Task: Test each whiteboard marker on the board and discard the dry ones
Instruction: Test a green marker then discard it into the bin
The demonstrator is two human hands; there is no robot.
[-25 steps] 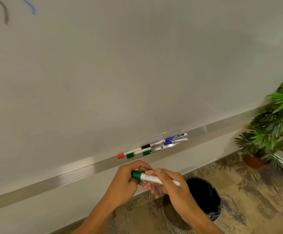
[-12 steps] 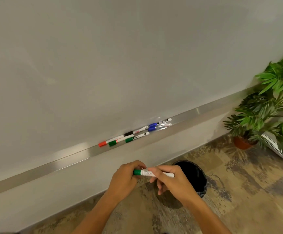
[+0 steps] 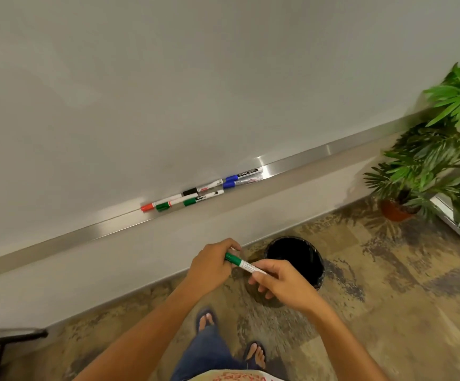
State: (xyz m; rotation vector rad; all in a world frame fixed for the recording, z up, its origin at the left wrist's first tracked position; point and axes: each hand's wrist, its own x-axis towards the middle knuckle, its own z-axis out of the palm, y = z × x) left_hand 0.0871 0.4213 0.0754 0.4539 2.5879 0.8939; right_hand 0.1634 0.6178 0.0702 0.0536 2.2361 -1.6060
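Our view has dropped since a second ago, bringing feet and more floor into sight. We hold the green marker (image 3: 244, 265) over the floor beside the bin (image 3: 294, 261), left hand (image 3: 212, 266) gripping its cap, right hand (image 3: 281, 283) pinching the barrel.

Open air separates the black bin (image 3: 294, 259) from the ledge (image 3: 333, 152); potted plant (image 3: 429, 166) crowds the right.
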